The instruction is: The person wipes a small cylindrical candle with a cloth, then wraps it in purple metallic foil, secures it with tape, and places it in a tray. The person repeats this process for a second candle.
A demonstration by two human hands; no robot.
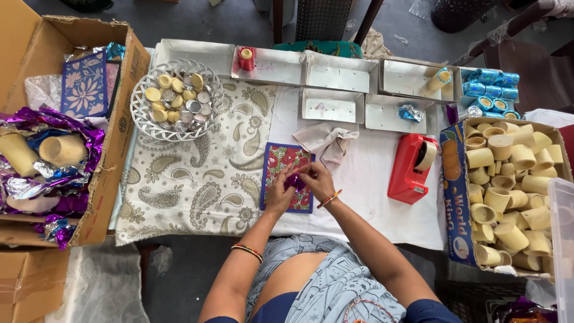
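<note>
Both hands, left and right, were pinched together on a small purple foil piece, held over the floral card that served as a work mat.

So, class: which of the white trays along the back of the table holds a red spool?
The second white tray from the left: a red spool stands in its left end.
</note>
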